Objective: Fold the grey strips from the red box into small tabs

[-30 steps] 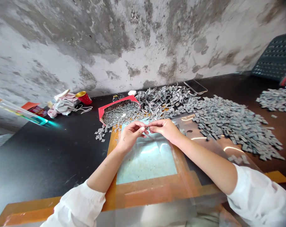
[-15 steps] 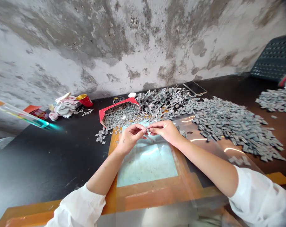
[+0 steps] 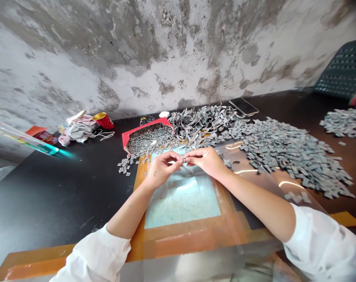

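Observation:
In the head view, my left hand [image 3: 163, 169] and my right hand [image 3: 205, 162] meet fingertip to fingertip above a pale blue sheet. Both are closed in a pinch on one small grey strip piece [image 3: 184, 160], mostly covered by the fingers. Below the fingertips, a narrow grey strip [image 3: 186, 169] shows; whether it joins the pinched piece I cannot tell. Just beyond the hands, a red box [image 3: 125, 141] lies with its opening towards me, full of small grey frame-like pieces [image 3: 148, 138]. Some of these are spilled at its left corner.
Behind sits a heap of long grey strips [image 3: 207, 123]; to the right spreads a pile of short flat grey pieces [image 3: 284, 150]. A phone [image 3: 244, 106] lies by the wall. At left are a red cup [image 3: 104, 121] and crumpled cloth [image 3: 79, 129]. A dark perforated crate [image 3: 341, 72] stands far right.
Both hands stay pinched together at nearly the same spot, with slight finger movement. The whole view has shifted a little.

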The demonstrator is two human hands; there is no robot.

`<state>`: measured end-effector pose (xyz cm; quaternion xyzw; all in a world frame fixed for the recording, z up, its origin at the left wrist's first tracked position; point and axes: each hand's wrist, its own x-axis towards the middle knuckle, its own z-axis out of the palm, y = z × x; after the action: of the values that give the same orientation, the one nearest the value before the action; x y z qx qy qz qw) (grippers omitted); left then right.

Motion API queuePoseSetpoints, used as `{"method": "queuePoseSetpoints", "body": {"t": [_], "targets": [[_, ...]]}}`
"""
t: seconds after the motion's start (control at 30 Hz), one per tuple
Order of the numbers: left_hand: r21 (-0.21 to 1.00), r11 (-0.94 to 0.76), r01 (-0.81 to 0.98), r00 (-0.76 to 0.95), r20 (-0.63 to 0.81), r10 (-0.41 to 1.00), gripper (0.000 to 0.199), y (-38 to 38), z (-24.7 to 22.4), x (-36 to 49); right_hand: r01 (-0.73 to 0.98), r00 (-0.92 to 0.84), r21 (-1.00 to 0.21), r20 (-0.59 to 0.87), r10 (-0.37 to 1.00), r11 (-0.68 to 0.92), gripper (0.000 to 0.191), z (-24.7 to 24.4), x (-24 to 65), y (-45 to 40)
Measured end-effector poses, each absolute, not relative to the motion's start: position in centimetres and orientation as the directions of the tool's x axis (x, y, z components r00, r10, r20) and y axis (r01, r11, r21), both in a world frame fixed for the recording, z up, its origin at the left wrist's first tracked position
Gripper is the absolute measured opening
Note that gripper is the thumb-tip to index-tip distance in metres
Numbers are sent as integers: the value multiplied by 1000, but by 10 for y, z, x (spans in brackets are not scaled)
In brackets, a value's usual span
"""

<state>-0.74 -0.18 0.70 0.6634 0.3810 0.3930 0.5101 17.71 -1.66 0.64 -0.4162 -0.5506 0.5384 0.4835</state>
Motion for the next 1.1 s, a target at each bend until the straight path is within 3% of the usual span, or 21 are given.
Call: {"method": "queuePoseSetpoints", "body": {"t": [0.43,0.5,0.63,0.7,1.1], "targets": [[956,-253,150,434,166,885,17,-2,6,-5,89,-182,-985,129,975,147,10,-6,178,-12],[951,-252,181,407,161,899,18,-2,3,-4,146,-151,-965,197,969,219,10,-4,179,-13],[889,-335,313,291,246,924,16,-1,1,-3,318,-45,-826,477,878,465,22,5,180,-19],[844,-382,376,252,304,919,14,-3,4,-3,333,-51,-797,519,853,505,29,10,179,-23],[658,-585,475,343,474,811,12,-12,16,-3,148,-77,-923,348,934,356,28,7,174,-22]]}}
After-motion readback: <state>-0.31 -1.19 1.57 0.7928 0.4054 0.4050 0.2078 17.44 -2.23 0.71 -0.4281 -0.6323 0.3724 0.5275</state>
